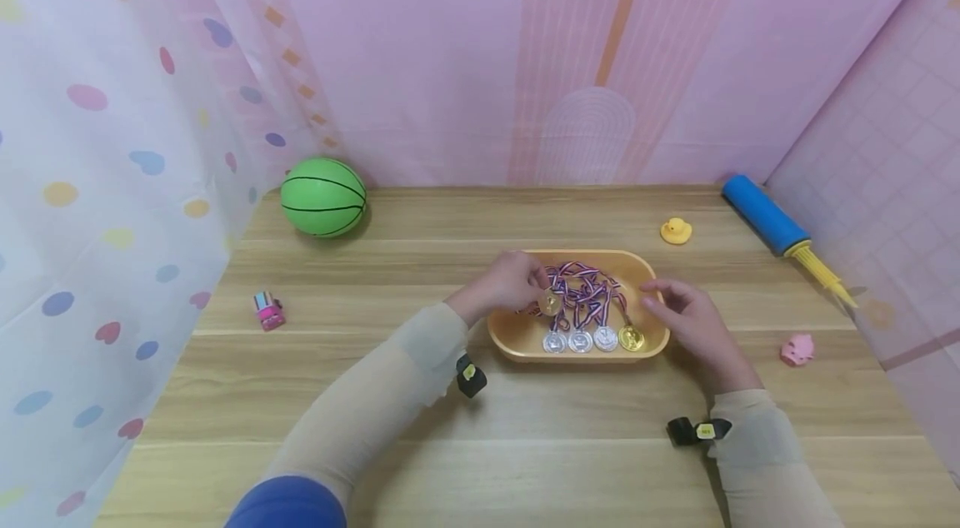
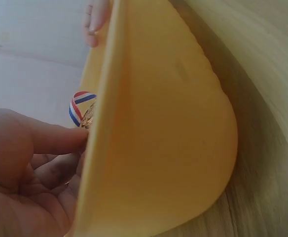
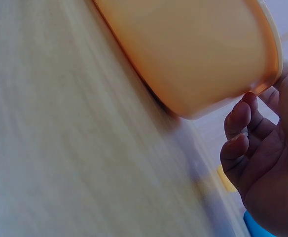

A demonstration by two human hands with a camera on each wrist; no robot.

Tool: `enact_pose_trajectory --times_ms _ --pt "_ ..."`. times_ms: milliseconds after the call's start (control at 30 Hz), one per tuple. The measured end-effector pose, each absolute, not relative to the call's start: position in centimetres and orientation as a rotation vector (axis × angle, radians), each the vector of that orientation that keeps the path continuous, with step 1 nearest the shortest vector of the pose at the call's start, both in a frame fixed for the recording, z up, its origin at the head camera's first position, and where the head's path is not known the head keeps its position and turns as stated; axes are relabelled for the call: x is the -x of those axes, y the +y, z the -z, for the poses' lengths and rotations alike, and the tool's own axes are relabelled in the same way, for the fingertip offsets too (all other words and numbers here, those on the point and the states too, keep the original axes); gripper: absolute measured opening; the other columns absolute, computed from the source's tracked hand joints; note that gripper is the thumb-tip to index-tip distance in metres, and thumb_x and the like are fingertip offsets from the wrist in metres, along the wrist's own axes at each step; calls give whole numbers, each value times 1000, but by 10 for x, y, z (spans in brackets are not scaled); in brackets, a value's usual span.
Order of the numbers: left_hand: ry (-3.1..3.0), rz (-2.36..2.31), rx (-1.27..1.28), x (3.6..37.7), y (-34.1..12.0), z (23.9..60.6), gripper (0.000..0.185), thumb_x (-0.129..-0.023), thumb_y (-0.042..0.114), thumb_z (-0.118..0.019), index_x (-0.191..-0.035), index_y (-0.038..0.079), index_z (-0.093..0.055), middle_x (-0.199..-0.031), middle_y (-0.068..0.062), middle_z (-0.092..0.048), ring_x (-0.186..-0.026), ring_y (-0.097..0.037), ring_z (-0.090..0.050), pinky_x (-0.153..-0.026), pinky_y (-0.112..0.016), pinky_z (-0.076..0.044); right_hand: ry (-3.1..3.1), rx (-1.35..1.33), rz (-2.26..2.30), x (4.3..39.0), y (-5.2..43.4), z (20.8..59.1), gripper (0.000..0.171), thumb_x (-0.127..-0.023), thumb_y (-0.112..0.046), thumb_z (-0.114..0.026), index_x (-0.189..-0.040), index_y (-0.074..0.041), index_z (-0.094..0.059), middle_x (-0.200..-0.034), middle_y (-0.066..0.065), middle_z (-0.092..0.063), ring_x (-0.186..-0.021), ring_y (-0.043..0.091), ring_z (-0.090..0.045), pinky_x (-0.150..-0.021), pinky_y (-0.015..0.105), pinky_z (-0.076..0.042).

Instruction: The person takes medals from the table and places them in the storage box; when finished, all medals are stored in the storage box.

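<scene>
While the orange tray point(image 1: 510, 342) sits between your hands, your left hand point(image 1: 504, 285) pinches a gold medal point(image 1: 551, 303) just off its fingertips; your right hand point(image 1: 686, 316) hovers relaxed, holding nothing. Likely light, stiff, slippery discs on soft tangled ribbons point(image 1: 581, 288): grip the disc's rim.

A pale wood-grain surface point(image 1: 525, 428) carries an orange tray point(image 1: 517, 345) near its middle, a green ball point(image 1: 323, 196) at the back left, a small pink toy point(image 1: 268, 311), a yellow duck point(image 1: 676, 230), a blue pump point(image 1: 765, 216) and a pink pig point(image 1: 797, 349)
</scene>
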State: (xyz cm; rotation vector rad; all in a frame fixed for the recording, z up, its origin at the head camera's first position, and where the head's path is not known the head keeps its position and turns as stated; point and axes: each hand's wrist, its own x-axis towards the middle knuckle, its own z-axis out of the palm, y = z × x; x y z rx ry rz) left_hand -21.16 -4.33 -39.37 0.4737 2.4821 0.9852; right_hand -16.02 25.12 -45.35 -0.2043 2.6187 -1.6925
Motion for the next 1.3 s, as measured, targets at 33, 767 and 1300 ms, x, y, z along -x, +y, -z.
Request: enact_pose_trajectory --times_ms 33,767,1300 --pt "2478 -967 -474 212 -43 394 8 -85 1 -65 -91 6 -66 -76 -5 -63 -62 -16 -60 -54 -26 -53 2616 206 1698 160 251 453 36 -93 -23 -64 -118 3 -60 -100 -1 -64 -88 12 -55 -76 20 -46" --pt "2538 -294 -716 213 -35 388 24 -73 -6 -63 -61 14 -58 -60 3 -58 -56 -12 -54 -49 -21 -45 2567 180 1739 156 250 451 36 -93 -23 -65 -118 3 -60 -96 -1 -61 -88 14 -54 -75 21 -45" --pt "2661 -43 -752 210 -33 396 13 -78 0 -67 -89 6 -65 -82 -5 -61 -76 -18 -56 -65 -26 -50 2586 205 1706 157 248 452 35 -93 -24 -65 -118 0 -62 -98 2 -61 -89 14 -53 -76 21 -45"
